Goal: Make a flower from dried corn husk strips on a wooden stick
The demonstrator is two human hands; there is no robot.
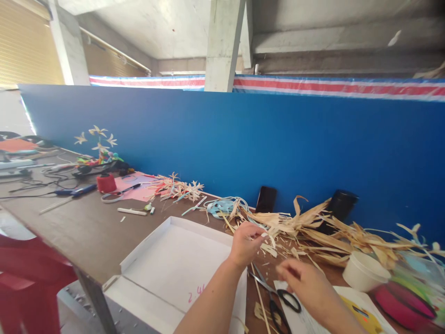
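My left hand (pixel 247 243) is raised over the right edge of a shallow white box lid (pixel 174 260), its fingers pinched. A small pale piece of dry husk (pixel 271 240) shows at the fingertips. My right hand (pixel 301 277) hovers to the right with curled fingers, blurred by motion; whether anything is in them I cannot make out. Below and between the hands lie black-handled scissors (pixel 273 297), partly open, touching a white sheet of paper. Behind the hands spreads a heap of dry husk strips (pixel 313 227), with small scraps around it.
A phone (pixel 266 199) and a black cylinder (pixel 342 205) lean by the blue partition (pixel 208 139). To the right stand a white tub (pixel 365 272) and a pink round container (pixel 403 304). Leftward are husk flowers (pixel 184 189), red thread (pixel 106 183), a glue gun (pixel 76 190) and cables.
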